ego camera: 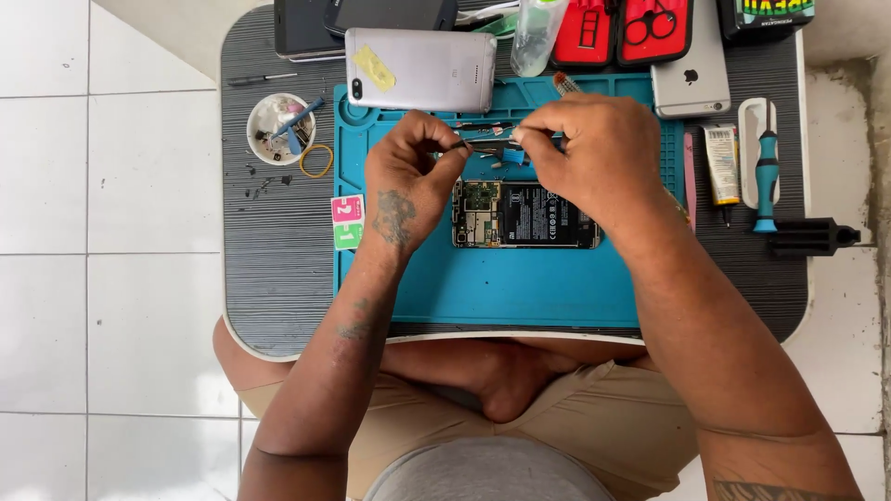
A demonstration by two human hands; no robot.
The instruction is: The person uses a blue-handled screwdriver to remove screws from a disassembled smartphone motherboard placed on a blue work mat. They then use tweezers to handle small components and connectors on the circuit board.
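Tweezers (483,144) sat pinched between both hands — the left hand (408,176) closed on one end, the right hand (589,153) closed on the other — just above the opened phone (524,215), which lay on the blue mat (501,288). A silver back cover (422,70) rested beyond.

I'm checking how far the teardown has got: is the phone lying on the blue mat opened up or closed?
Opened up. The phone lies on the blue mat with its circuit board and black battery exposed.
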